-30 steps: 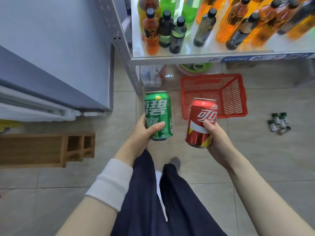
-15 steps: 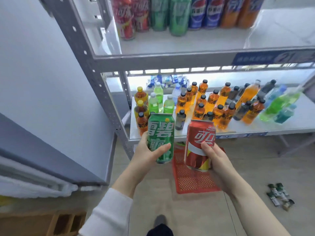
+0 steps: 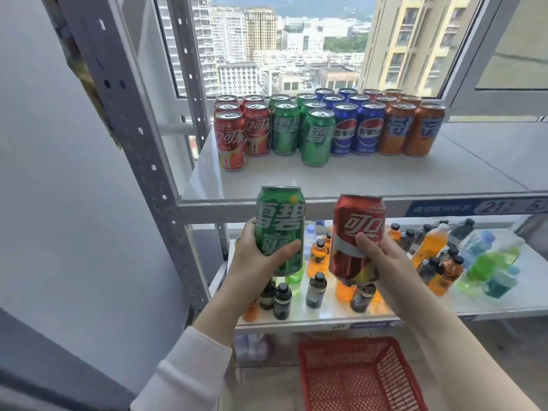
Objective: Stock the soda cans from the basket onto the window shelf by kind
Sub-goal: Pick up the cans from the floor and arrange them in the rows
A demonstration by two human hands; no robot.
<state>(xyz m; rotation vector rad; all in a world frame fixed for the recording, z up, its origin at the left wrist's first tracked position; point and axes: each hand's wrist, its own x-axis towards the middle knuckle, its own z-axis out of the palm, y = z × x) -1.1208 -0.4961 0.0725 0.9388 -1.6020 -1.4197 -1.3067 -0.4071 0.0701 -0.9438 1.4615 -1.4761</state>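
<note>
I'm in a small shop or mock store. There's a grey slotted steel rack by a high-rise window. Soda cans are lined up by brand on the upper shelf, which has a blue numbered shelf tag on its edge. Bottled drinks sit below, and a red plastic shopping basket is underneath.

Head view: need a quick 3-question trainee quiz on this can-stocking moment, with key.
1. True or false: the left hand holds the green aluminium soda can.
2. On the white window shelf, which cans stand leftmost? A orange, B red, C blue.
3. Which hand holds the unshelved red aluminium soda can?
Key: 1 true. 2 B, the red shelved cans. 3 the right hand.
</note>
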